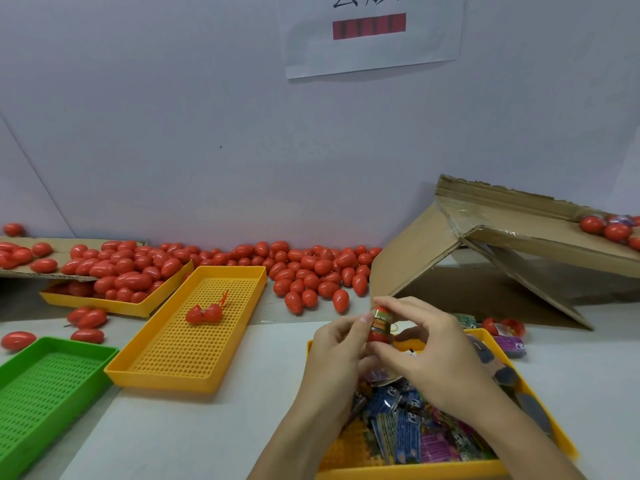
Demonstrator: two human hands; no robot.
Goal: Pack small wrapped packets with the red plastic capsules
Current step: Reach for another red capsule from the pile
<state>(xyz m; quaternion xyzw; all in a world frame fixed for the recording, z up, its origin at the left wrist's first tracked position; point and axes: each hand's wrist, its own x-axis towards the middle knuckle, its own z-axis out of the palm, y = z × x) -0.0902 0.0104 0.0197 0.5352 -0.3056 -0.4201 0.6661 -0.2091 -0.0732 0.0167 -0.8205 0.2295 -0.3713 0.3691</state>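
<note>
Both hands (381, 344) pinch packet-stuffed red capsule (381, 325).

A small packing workstation, like a hand-assembly line: a plain white desk (207, 427) against a bare wall, heaps of red capsules (311, 268) in bulk, perforated plastic sorting trays (194, 327), torn cardboard cartons (485, 244), and a printed paper notice (374, 32) taped above.

Red capsule (381, 325), halves parted around a rolled packet, held upright above the packet tray (408, 471); closed capsules (311, 271) heaped behind.
</note>
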